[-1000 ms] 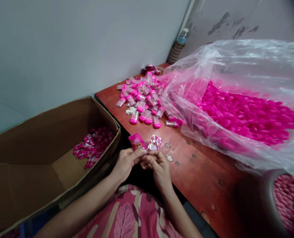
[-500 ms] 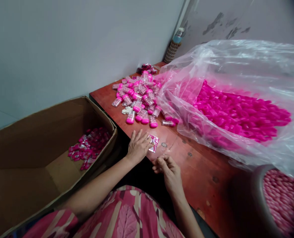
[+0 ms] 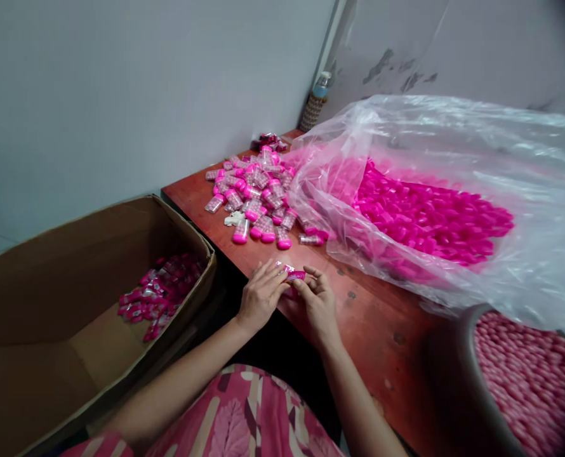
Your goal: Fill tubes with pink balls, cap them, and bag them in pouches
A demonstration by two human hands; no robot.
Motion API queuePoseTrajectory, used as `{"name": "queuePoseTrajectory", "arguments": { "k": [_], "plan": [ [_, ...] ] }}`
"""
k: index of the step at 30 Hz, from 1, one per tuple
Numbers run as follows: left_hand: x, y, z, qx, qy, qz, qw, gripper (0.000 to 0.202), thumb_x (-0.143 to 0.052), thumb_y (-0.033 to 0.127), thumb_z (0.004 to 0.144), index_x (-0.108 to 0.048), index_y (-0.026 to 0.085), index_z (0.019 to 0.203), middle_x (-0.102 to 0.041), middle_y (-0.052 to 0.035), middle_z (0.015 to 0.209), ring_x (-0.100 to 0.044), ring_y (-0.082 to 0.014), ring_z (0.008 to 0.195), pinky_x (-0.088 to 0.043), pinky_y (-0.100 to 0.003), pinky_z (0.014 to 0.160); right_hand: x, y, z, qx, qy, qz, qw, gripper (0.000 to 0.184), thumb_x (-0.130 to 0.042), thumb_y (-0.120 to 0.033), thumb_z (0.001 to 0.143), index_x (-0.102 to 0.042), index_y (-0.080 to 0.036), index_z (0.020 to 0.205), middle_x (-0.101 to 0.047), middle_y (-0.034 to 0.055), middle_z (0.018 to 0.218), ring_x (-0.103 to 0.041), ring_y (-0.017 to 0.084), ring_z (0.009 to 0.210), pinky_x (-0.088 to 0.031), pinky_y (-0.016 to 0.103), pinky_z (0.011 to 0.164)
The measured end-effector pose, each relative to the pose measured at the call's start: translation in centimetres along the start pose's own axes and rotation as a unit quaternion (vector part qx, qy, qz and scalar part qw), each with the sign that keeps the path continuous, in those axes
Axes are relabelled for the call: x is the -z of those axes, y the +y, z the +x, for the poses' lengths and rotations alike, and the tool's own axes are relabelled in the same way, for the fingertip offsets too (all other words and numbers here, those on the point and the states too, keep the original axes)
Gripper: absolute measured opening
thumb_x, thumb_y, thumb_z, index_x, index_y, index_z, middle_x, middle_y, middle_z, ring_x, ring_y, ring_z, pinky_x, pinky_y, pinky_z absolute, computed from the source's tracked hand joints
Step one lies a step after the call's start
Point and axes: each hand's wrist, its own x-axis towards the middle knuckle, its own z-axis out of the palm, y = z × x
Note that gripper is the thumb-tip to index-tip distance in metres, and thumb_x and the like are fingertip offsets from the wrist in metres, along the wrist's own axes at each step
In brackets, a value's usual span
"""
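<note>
At the near edge of the reddish wooden table [image 3: 368,324], a small shiny pink printed wrapper [image 3: 296,275] is pinched between both hands. My left hand [image 3: 261,297] has its thumb and fingers closed on the wrapper's left part and hides some of it. From the other side, my right hand [image 3: 318,304] grips its right end with thumb and forefinger. Just beyond the hands lies a pile of small clear containers [image 3: 263,225] with pink caps and pale pink balls inside.
An open cardboard box [image 3: 39,254] at the left holds a heap of pink-wrapped pieces [image 3: 163,292]. A clear plastic bag [image 3: 339,238] of bright pink caps [image 3: 425,216] covers the table's right side. A bucket [image 3: 463,355] of pink balls [image 3: 525,374] stands nearer. A bottle [image 3: 315,101] stands in the corner.
My right hand has moved up to the wrapper and taken hold of its right end. The wrapper, flat on the table before, is now lifted and tilted. The view has shifted slightly right.
</note>
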Motion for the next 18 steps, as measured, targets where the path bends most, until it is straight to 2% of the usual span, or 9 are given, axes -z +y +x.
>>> {"name": "queuePoseTrajectory", "arguments": {
  "k": [2, 5, 8, 10, 11, 13, 15, 16, 18],
  "plan": [
    [0.7, 0.8, 0.1, 0.11, 0.0, -0.115, 0.987, 0.038, -0.057, 0.03, 0.076, -0.056, 0.022, 0.113, -0.059, -0.007, 0.113, -0.051, -0.0229, 0.107, -0.037, -0.038, 0.095, 0.0, -0.5, 0.2, -0.016, -0.016, 0.014, 1.0, 0.035, -0.063, -0.027, 0.071, -0.048, -0.021, 0.102, -0.056, -0.0058, 0.064, -0.052, 0.009, 0.054, -0.042, 0.021, 0.054],
    [1.5, 1.2, 0.3, 0.267, -0.057, -0.279, 0.921, 0.037, -0.059, 0.038, 0.072, -0.063, 0.014, 0.101, -0.066, -0.0083, 0.093, -0.061, -0.0225, 0.085, -0.048, -0.033, 0.077, 0.2, -1.1, 0.5, -0.044, -0.075, -0.003, 0.996, 0.035, -0.066, -0.027, 0.067, -0.05, -0.02, 0.098, -0.051, -0.0076, 0.057, -0.047, 0.007, 0.047, -0.037, 0.018, 0.047],
    [1.9, 0.9, 0.3, 0.346, -0.095, -0.368, 0.858, 0.031, -0.065, 0.038, 0.066, -0.068, 0.01, 0.077, -0.067, -0.0063, 0.072, -0.062, -0.0199, 0.07, -0.05, -0.032, 0.069, 0.4, -1.2, 1.7, -0.041, -0.155, -0.099, 0.982, 0.029, -0.064, -0.032, 0.068, -0.055, -0.019, 0.092, -0.054, -0.005, 0.056, -0.049, 0.01, 0.049, -0.038, 0.021, 0.047],
    [1.9, 0.7, 0.3, 0.377, -0.073, -0.393, 0.835, 0.028, -0.068, 0.036, 0.062, -0.068, 0.008, 0.07, -0.065, -0.0062, 0.067, -0.061, -0.0177, 0.064, -0.05, -0.032, 0.066, 0.6, -1.2, 3.6, 0.031, -0.155, -0.23, 0.96, 0.027, -0.057, -0.038, 0.074, -0.058, -0.019, 0.093, -0.061, 0.0011, 0.07, -0.056, 0.015, 0.061, -0.043, 0.026, 0.055],
    [1.8, 0.6, 0.2, 0.387, -0.058, -0.399, 0.829, 0.028, -0.069, 0.035, 0.062, -0.067, 0.008, 0.067, -0.065, -0.0064, 0.065, -0.061, -0.0169, 0.062, -0.051, -0.032, 0.065, 0.7, -1.1, 4.8, 0.086, -0.134, -0.309, 0.938, 0.028, -0.053, -0.039, 0.076, -0.058, -0.019, 0.097, -0.063, 0.005, 0.082, -0.058, 0.019, 0.073, -0.044, 0.03, 0.063],
    [1.8, 0.4, 0.0, 0.4, -0.026, -0.405, 0.822, 0.027, -0.07, 0.034, 0.061, -0.066, 0.007, 0.064, -0.064, -0.0068, 0.062, -0.061, -0.0162, 0.059, -0.051, -0.031, 0.062, 0.8, -0.7, 7.4, 0.19, -0.077, -0.462, 0.863, 0.033, -0.05, -0.037, 0.079, -0.056, -0.018, 0.105, -0.058, 0.0114, 0.108, -0.051, 0.026, 0.099, -0.04, 0.039, 0.081],
    [1.9, 0.3, -0.2, 0.411, 0.002, -0.414, 0.812, 0.026, -0.071, 0.033, 0.06, -0.066, 0.007, 0.063, -0.064, -0.0069, 0.061, -0.06, -0.0155, 0.058, -0.051, -0.029, 0.059, 0.9, -0.2, 9.5, 0.228, -0.051, -0.566, 0.79, 0.039, -0.051, -0.036, 0.078, -0.052, -0.015, 0.111, -0.049, 0.0151, 0.122, -0.04, 0.031, 0.114, -0.032, 0.046, 0.09],
    [2.1, 0.3, -0.2, 0.418, 0.014, -0.42, 0.806, 0.026, -0.072, 0.032, 0.059, -0.066, 0.007, 0.063, -0.064, -0.0067, 0.061, -0.06, -0.0149, 0.057, -0.051, -0.028, 0.058, 1.0, 0.1, 10.2, 0.234, -0.047, -0.596, 0.767, 0.041, -0.051, -0.036, 0.079, -0.051, -0.014, 0.113, -0.047, 0.0162, 0.124, -0.036, 0.032, 0.117, -0.03, 0.049, 0.092],
    [2.5, 0.2, -0.4, 0.434, 0.037, -0.436, 0.788, 0.025, -0.074, 0.03, 0.056, -0.065, 0.007, 0.061, -0.063, -0.006, 0.061, -0.059, -0.0135, 0.055, -0.051, -0.026, 0.057, 1.3, 0.6, 10.4, 0.245, -0.062, -0.614, 0.747, 0.039, -0.047, -0.035, 0.081, -0.05, -0.013, 0.114, -0.047, 0.016, 0.124, -0.035, 0.031, 0.119, -0.028, 0.049, 0.094]
  ]
}}
